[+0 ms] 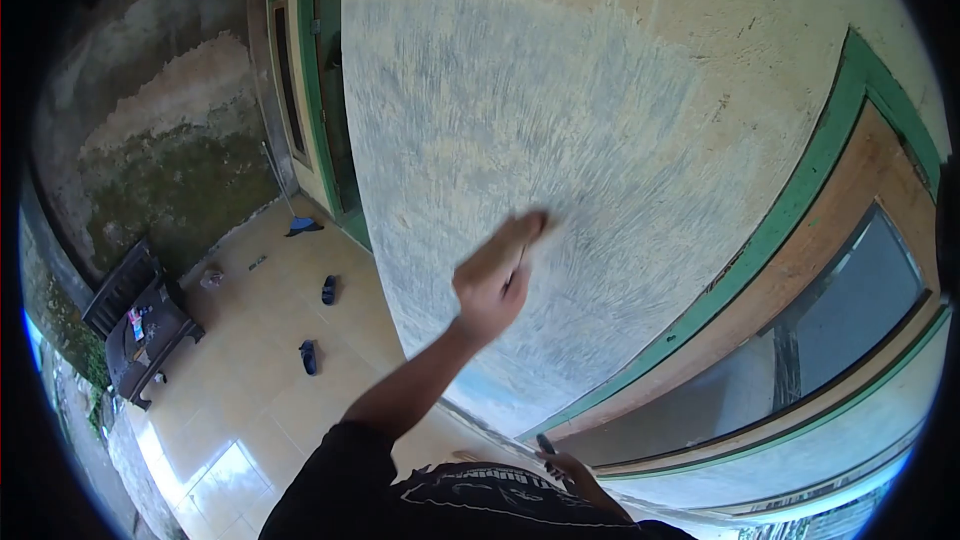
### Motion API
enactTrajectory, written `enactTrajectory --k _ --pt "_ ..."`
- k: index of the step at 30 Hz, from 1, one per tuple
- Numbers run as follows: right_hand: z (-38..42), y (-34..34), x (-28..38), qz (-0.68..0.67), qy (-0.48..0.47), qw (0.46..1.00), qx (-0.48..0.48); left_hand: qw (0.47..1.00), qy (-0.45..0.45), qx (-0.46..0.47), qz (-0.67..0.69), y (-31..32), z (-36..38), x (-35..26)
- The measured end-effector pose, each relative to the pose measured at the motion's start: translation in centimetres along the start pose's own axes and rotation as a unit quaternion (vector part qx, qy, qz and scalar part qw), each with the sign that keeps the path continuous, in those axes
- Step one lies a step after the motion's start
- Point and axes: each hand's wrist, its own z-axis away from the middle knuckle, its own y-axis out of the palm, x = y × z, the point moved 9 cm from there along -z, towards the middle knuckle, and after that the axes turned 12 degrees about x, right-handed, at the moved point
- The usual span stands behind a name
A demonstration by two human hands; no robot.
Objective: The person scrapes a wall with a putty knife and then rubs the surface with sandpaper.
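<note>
My left hand [492, 285] is stretched out in front of the pale, blue-white streaked wall [500, 120]. Its fingers are closed and blurred at the tips, and whatever they hold, if anything, is too smeared to name. Low in the view, beside my dark shirt, my right hand [572, 467] is closed round a dark object [545, 444], only partly visible. The streaked patch covers much of the wall, with bare cream wall above and to the right of it.
A green and wood window frame [800, 230] borders the wall on the right. Left, a dark bench [150, 335] stands on the tiled floor [250, 390]. Black sandals [309, 357] and a blue broom [303, 226] lie on the floor near a green doorway [318, 80].
</note>
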Motion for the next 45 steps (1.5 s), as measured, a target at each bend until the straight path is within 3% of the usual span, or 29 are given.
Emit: enactTrajectory --k 3,7,10,14,19,23,26,30,34,36,37,38,40,41,42,45 --pt "0.3 -2.1 -0.4 0.030 0.028 0.998 -0.042 0.988 0.118 -0.100 0.001 -0.7 -8.3 -1.9" --pt "1.0 -4.1 0.6 0.002 0.025 0.997 -0.072 0.978 0.176 -0.101 -0.050 2.0 -13.2 -2.6" --pt "0.5 -3.7 -0.4 -0.019 0.030 0.997 -0.074 0.978 0.183 -0.033 -0.091 5.3 -10.9 -3.1" --pt "-0.9 -2.0 -6.3 -0.035 0.045 0.996 -0.066 0.982 0.112 0.043 -0.146 8.3 -8.7 -2.1" --pt "-0.6 -1.2 -10.5 -0.042 0.087 0.993 -0.065 0.974 0.086 -0.011 -0.207 6.0 -15.4 -3.4" --pt "-0.6 0.8 -12.2 -0.054 0.114 0.991 -0.053 0.988 0.066 0.017 -0.136 8.4 -10.1 -3.0" --pt "0.2 1.2 -11.8 -0.066 0.125 0.988 -0.059 0.979 0.057 0.065 -0.183 9.6 -6.4 -1.5" --pt "1.8 0.8 -13.1 -0.066 0.151 0.983 -0.077 0.972 0.110 -0.033 -0.205 6.9 -14.1 -3.8" --pt "1.1 1.0 -14.8 -0.073 0.167 0.980 -0.077 0.979 0.117 -0.048 -0.157 7.1 -14.3 -4.3" --pt "-3.6 0.0 -17.4 -0.095 0.105 0.990 -0.028 0.985 0.094 0.001 -0.141 8.1 -10.1 -3.3" --pt "-0.5 -0.1 -13.9 -0.105 -0.192 0.971 -0.098 0.986 0.093 0.002 -0.141 8.1 -8.6 -3.0" --pt "0.2 -0.1 -13.0 -0.105 -0.193 0.970 -0.099 0.982 0.088 0.030 -0.166 8.4 -7.6 -2.4" --pt "-0.1 0.7 -12.8 -0.172 -0.100 0.980 -0.026 0.976 0.086 0.053 -0.191 8.3 -9.1 -2.7" --pt "2.6 0.6 -11.4 -0.129 -0.203 0.967 -0.082 0.969 0.111 0.028 -0.217 7.7 -11.4 -3.7" --pt "2.8 1.0 -10.9 -0.125 -0.197 0.969 -0.084 0.961 0.134 0.004 -0.243 7.1 -13.2 -4.7" --pt "2.5 1.4 -12.1 -0.074 -0.038 0.990 -0.112 0.975 0.135 -0.044 -0.172 7.0 -15.7 -5.7"
